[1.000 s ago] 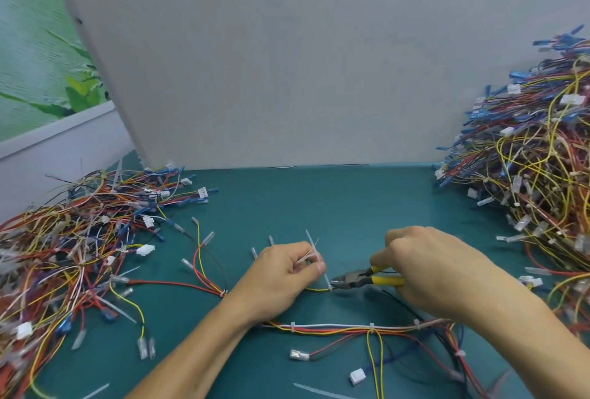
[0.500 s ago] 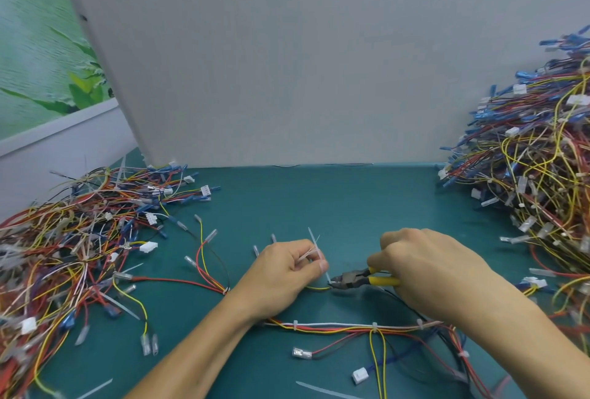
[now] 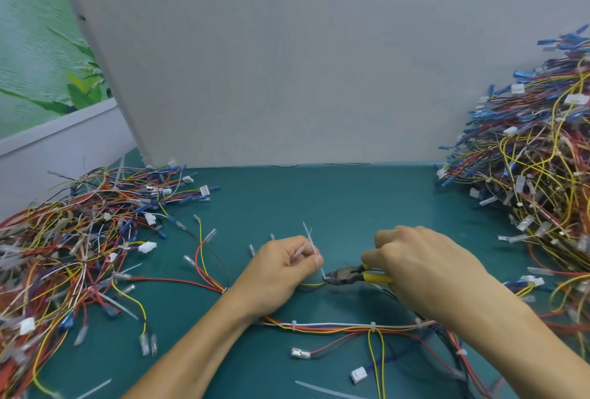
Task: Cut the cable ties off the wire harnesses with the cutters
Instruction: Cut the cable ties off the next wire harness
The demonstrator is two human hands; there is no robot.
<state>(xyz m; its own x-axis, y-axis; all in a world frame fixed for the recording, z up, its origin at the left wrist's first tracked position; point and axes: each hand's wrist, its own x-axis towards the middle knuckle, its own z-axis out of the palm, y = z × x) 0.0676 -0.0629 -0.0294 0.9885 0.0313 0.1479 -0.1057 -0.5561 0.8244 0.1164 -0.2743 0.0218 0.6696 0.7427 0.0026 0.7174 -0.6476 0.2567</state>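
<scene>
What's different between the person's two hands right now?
The left hand pinches thin white cable ties; the right hand grips the yellow-handled cutters. The left hand's thumbnail faces up; the right hand shows its back and knuckles. Both meet over one wire harness on the green table.

Single head-worn wide-angle view, forward-down, close over table (image 3: 319,194), facing grey panel (image 3: 287,63).
</scene>
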